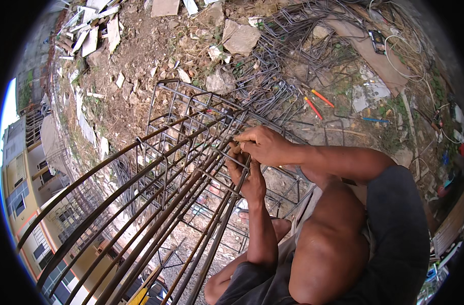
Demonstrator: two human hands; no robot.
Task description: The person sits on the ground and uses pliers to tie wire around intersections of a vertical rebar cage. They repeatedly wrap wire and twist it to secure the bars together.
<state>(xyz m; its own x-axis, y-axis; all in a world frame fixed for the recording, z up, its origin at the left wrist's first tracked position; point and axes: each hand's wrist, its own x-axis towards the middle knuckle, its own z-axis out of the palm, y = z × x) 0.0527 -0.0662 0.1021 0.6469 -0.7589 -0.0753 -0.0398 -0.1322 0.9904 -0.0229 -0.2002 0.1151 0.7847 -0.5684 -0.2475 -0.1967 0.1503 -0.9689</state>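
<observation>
A cage of long steel reinforcing bars (155,225) and square bent stirrups (171,84) lies across the view before me. My left hand (248,177) reaches up from below, its fingers curled among the bars and around a stirrup. Above it, my right hand (268,145) comes in from the right, thumb and fingertips bent close together at the bars. The fingertips of both hands nearly meet there. Whether a thin wire lies between them is too small to tell.
A heap of bent stirrups (270,72) lies beyond my hands. Orange-handled tools (313,108) rest on the ground beside it. Broken stone slabs (240,37) and board scraps (90,41) are scattered farther off. A bare foot in a sandal (279,228) is below the cage.
</observation>
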